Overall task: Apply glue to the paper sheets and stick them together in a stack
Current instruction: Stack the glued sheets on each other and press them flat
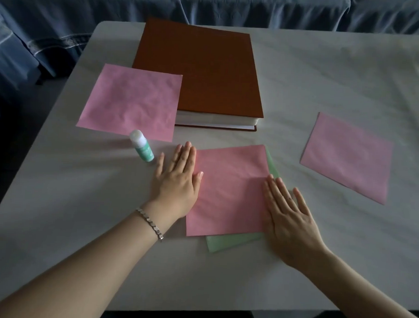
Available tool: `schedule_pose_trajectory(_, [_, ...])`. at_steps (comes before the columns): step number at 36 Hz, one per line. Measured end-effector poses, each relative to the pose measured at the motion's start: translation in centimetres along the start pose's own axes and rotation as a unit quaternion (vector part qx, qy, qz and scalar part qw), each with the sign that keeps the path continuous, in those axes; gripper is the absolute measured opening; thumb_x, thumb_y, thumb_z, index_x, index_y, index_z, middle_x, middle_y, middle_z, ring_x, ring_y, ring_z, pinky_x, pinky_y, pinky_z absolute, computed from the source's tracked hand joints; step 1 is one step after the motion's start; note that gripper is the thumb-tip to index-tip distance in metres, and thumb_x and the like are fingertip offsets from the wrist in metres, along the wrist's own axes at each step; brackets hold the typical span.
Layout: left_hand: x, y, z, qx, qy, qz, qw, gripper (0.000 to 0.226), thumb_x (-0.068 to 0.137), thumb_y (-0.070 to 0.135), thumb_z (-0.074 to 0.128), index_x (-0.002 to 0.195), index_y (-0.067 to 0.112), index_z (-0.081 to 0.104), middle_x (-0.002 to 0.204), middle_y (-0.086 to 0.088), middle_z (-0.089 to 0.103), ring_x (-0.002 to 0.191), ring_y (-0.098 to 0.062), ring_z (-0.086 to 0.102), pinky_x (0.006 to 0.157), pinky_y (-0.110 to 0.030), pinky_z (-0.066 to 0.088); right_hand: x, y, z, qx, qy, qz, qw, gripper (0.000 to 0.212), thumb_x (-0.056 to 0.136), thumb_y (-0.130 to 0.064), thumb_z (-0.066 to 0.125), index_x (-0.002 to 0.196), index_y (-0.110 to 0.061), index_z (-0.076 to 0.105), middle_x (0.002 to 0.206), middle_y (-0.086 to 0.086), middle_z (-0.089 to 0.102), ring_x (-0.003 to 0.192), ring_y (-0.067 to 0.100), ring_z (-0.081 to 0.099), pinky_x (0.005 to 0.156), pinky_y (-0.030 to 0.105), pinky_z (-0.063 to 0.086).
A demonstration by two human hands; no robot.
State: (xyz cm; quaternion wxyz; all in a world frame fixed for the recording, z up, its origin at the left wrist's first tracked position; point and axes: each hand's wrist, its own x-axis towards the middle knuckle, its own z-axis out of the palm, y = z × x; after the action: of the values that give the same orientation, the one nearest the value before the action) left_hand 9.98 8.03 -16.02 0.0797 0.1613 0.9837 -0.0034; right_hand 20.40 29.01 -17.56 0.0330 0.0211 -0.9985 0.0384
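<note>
- Judged roughly a third of the way: pink sheet [228, 191] laid over green sheet [233, 243] at the near middle of the desk [327, 80], askew rather than square (green peeking out along the near edge and at the right).
- Left grip [176, 179] spread flat, fingers straight, holding nothing, resting at the pink sheet's left edge with the thumb on the paper.
- Right grip [287, 215] likewise flat and wide, holding nothing, pressing on the right edge of the same pair.
- Probably pressing a glued join down; not provable from here.
- Left to glue and add, by the look of it: second pink sheet [131, 102] at the far left, its right edge overlapping the brown book [200, 69], and third pink sheet [347, 157] alone at the right, well apart from the pair.
- Glue bottle [143, 148] upright just left of the left grip, untouched, cap apparently on.
- Hidden: any glue between the two sheets; most of the green sheet, including the part under the right grip.
- Hard to make out: print on the glue bottle; whether more sheets lie beneath the green one.
</note>
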Motion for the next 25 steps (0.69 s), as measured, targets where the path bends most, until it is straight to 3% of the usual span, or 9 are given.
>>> schedule_pose_trajectory(5, [-0.1,0.8,-0.5,0.022,0.018,0.011,1.000,0.057,0.101,0.035,0.013,0.148,0.012,-0.011,0.156,-0.001,-0.015,0.143,-0.014,-0.014,0.112,-0.040,-0.014,-0.4,0.4,0.0,0.004,-0.003,0.017,1.000,0.062,0.099,-0.035,0.006,0.134,0.001,0.041,0.141,0.014,0.043,0.133,0.019,0.025,0.111,0.035,0.009])
schedule_pose_trajectory(7, [-0.5,2.1,-0.8,-0.013,0.092,0.031,0.995,0.058,0.100,0.034,0.021,0.148,0.004,0.011,0.157,-0.010,0.007,0.144,-0.022,0.010,0.114,-0.044,0.001,-0.4,0.3,0.0,0.003,-0.003,0.021,1.000,0.062,0.099,-0.035,0.005,0.134,0.002,0.041,0.141,0.014,0.044,0.133,0.019,0.026,0.110,0.035,0.009])
schedule_pose_trajectory(9, [-1.1,4.2,-0.5,-0.065,0.152,0.064,0.984,0.058,0.093,0.035,0.029,0.136,-0.002,0.043,0.143,-0.017,0.041,0.131,-0.030,0.041,0.105,-0.053,0.024,-0.4,0.3,0.1,0.003,-0.006,0.027,1.000,0.063,0.098,-0.036,0.005,0.134,0.001,0.041,0.141,0.015,0.044,0.133,0.020,0.027,0.110,0.035,0.009])
schedule_pose_trajectory(10, [-1.6,5.3,0.0,-0.080,0.159,0.088,0.980,0.058,0.091,0.035,0.030,0.131,-0.001,0.049,0.138,-0.016,0.047,0.127,-0.030,0.047,0.101,-0.056,0.029,-0.4,0.2,0.1,0.004,-0.007,0.030,1.000,0.064,0.098,-0.036,0.004,0.134,0.001,0.042,0.141,0.015,0.044,0.133,0.020,0.028,0.110,0.035,0.009])
schedule_pose_trajectory(13, [-2.9,8.2,1.6,-0.080,0.114,0.140,0.980,0.058,0.090,0.039,0.028,0.132,0.005,0.052,0.139,-0.010,0.049,0.128,-0.023,0.047,0.104,-0.051,0.035,-0.4,0.2,0.2,0.001,-0.012,0.037,0.999,0.067,0.098,-0.038,0.003,0.134,0.001,0.043,0.140,0.016,0.044,0.134,0.023,0.033,0.110,0.033,0.008])
schedule_pose_trajectory(16, [-3.0,8.5,2.7,-0.059,0.081,0.153,0.983,0.059,0.088,0.041,0.027,0.131,0.010,0.053,0.139,-0.004,0.049,0.129,-0.018,0.045,0.108,-0.044,0.026,-0.4,0.2,0.1,-0.001,-0.011,0.039,0.999,0.068,0.098,-0.038,0.002,0.133,0.001,0.045,0.140,0.016,0.045,0.131,0.024,0.038,0.110,0.032,0.007])
schedule_pose_trajectory(25, [-3.2,1.9,2.9,-0.033,0.118,0.118,0.985,0.058,0.090,0.036,0.030,0.134,0.005,0.048,0.141,-0.008,0.047,0.128,-0.022,0.047,0.102,-0.044,0.023,-0.6,0.2,0.0,0.008,-0.012,0.033,0.999,0.063,0.099,-0.036,0.005,0.136,0.001,0.039,0.142,0.015,0.042,0.135,0.020,0.025,0.111,0.034,0.007])
